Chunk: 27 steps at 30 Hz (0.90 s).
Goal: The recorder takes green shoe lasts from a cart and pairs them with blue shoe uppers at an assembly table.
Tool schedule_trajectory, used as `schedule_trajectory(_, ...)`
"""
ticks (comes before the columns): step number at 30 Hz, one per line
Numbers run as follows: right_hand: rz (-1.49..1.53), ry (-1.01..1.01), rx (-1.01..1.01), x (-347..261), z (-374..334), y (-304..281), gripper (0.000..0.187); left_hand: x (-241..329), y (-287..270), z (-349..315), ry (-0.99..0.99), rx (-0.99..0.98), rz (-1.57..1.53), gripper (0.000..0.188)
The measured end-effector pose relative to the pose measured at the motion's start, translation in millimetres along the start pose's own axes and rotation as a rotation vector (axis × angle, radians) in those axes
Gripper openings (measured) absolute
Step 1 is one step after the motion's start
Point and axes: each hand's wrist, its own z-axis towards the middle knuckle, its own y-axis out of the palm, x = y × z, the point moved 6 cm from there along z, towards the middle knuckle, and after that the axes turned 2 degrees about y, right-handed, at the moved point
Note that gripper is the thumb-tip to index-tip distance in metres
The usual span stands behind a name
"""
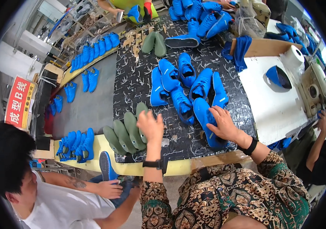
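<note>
My left hand [150, 126] is over several green shoe lasts [123, 133] at the table's near left, fingers spread with nothing visible in them. It partly hides the rightmost lasts. My right hand [224, 124] has its fingers apart at the right side of a blue shoe [205, 118], its thumb reaching over that shoe. Whether it presses on the shoe is hard to tell. Beyond it, more blue shoes lie in a loose cluster, including a blue shoe with its opening up [187, 70] and another on its side [158, 87].
Two green lasts [154, 42] lie farther back on the dark table cover [132, 84]. Blue shoes are heaped at the far side [208, 23] and lined up on the left belt [94, 49]. A seated person [75, 202] at left handles a blue shoe [107, 166]. A white side table [266, 95] stands right.
</note>
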Motion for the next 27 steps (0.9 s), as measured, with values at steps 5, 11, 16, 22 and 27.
schedule_trajectory(5,-0.004,-0.158,0.088,-16,66,-18,0.053,11,72,40,-0.194,-0.141,-0.203,0.058)
schedule_trajectory(11,-0.051,0.027,-0.151,24,158,28,0.054,-34,108,58,-0.490,-0.299,-0.266,0.084)
schedule_trajectory(16,-0.290,0.094,-0.344,63,210,80,0.047,-33,133,66,-0.463,-0.467,-0.282,0.075)
schedule_trajectory(22,-0.268,0.017,-0.295,18,255,105,0.026,-87,124,103,-0.427,-0.449,-0.205,0.054)
schedule_trajectory(27,-0.067,-0.146,-0.310,-37,273,148,0.030,-171,99,119,-0.428,-0.337,-0.099,0.049)
